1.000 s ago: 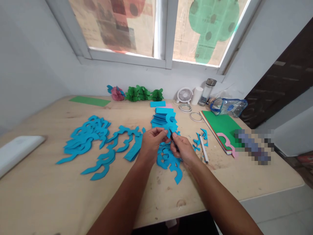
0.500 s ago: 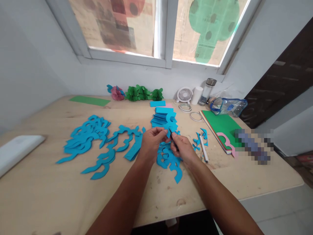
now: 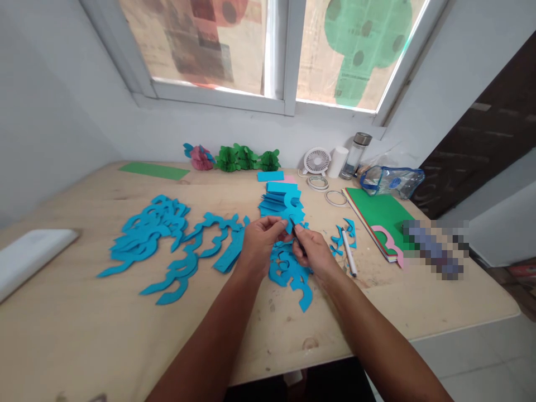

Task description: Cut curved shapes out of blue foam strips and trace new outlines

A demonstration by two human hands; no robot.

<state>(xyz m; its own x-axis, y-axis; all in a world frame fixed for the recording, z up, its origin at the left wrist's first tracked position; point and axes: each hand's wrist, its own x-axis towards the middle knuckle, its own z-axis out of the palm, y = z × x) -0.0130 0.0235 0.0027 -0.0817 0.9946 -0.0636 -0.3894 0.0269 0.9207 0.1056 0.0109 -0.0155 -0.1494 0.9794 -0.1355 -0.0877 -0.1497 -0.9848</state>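
Head view: left of the marker (image 3: 349,254), left hand (image 3: 263,241) pinches blue paper (image 3: 289,226); right hand (image 3: 314,248), angled inward, clamps its fingers round a dark tool (image 3: 299,243).

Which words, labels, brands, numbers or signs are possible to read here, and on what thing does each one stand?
None can be read.
Blue mark on the clear pouch: too small to read.
Dark print on the window covering: too blurred to read.

On the table (image 3: 288,340), paper shapes (image 3: 144,240) lie left of the hands (image 3: 260,245), a marker (image 3: 349,254) right; behind stand a fan (image 3: 317,161) and a bottle (image 3: 354,159); farther right, a paper stack (image 3: 379,206) lies before a pouch (image 3: 393,181)
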